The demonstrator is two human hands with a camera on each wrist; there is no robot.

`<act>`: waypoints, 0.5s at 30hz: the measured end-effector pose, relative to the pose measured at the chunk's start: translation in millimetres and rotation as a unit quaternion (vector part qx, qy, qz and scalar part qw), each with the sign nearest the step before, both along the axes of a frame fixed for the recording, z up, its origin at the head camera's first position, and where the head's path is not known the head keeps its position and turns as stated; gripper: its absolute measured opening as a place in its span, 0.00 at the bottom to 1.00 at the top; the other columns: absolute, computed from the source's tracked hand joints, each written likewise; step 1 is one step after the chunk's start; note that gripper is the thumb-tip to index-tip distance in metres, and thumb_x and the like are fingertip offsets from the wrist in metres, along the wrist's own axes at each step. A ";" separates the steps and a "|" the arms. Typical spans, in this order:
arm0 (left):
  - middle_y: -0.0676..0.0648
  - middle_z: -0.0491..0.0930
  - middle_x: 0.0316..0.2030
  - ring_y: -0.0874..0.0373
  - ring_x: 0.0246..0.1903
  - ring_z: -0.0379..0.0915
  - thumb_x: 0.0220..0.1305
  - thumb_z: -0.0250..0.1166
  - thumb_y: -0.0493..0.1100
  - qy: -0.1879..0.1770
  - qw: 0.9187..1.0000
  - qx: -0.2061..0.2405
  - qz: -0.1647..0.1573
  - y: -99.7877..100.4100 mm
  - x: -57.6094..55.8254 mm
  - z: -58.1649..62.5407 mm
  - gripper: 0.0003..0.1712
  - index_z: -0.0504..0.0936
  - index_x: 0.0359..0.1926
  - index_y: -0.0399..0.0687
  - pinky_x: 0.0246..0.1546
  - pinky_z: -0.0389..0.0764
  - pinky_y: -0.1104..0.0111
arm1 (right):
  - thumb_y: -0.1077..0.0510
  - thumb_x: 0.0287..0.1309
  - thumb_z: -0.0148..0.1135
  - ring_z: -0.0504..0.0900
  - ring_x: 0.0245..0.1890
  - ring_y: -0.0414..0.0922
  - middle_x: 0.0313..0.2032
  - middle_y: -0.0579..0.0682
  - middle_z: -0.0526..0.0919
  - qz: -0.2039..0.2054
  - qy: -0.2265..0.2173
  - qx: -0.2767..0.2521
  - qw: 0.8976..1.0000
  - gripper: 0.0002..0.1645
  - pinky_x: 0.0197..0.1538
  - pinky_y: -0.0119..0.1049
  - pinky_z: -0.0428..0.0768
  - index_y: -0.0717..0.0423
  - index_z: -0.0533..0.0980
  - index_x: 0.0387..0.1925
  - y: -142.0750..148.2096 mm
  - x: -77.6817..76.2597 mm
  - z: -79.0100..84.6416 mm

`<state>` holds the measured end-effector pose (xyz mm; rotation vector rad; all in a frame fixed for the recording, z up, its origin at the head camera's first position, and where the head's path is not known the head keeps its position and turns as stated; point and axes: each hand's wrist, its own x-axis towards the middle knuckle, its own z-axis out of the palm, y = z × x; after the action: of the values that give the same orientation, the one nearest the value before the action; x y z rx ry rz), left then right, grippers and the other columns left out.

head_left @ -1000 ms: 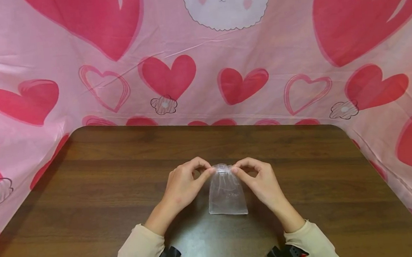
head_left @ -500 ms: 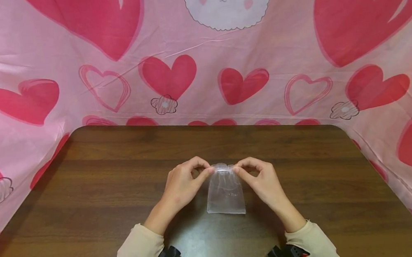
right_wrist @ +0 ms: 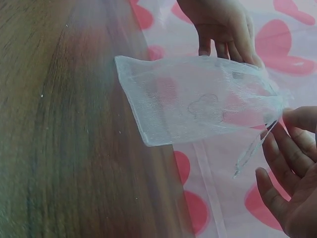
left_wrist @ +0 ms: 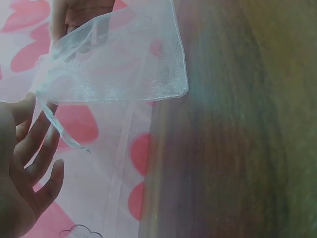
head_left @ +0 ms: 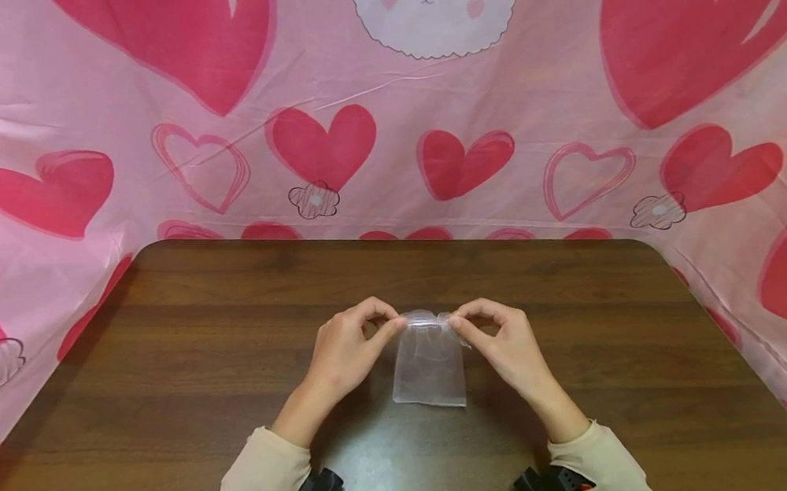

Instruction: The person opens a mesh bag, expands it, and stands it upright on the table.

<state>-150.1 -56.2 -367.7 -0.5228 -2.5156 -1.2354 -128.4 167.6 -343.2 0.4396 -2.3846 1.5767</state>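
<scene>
White mesh pouch point(head_left: 428, 370) hangs between left hand point(head_left: 348, 348) and right hand point(head_left: 508, 347).

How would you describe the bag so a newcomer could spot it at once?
Start at the brown table before the pink cloth. Over it, the left hand and right hand pinch the bag by its gathered top. Unlike table and cloth, it is whitish and see-through, with a straight bottom edge.

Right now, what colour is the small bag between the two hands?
The bag is sheer, translucent white; the right wrist view shows this best.
</scene>
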 end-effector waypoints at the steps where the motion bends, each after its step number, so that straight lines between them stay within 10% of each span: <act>1: 0.63 0.80 0.26 0.63 0.26 0.71 0.61 0.70 0.54 -0.001 1.000 0.000 0.000 -0.4 -0.2 0.1 0.06 0.83 0.34 0.61 0.30 0.70 0.64 | 0.69 0.57 0.68 0.79 0.30 0.37 0.31 0.58 0.86 0.002 0.002 0.001 1.000 0.04 0.37 0.28 0.76 0.70 0.81 0.32 -1.1 2.1 4.0; 15: 0.63 0.81 0.28 0.65 0.24 0.70 0.61 0.70 0.52 -0.002 1.000 0.005 0.002 -4.2 -1.6 1.2 0.05 0.83 0.34 0.62 0.28 0.70 0.65 | 0.66 0.57 0.69 0.80 0.32 0.39 0.31 0.56 0.85 -0.005 0.001 0.011 1.000 0.06 0.38 0.27 0.76 0.68 0.82 0.32 5.7 -3.7 -3.7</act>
<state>-151.7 -60.4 -366.4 -0.5135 -2.5111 -1.2478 -132.1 173.3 -346.9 0.4332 -2.4022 1.5464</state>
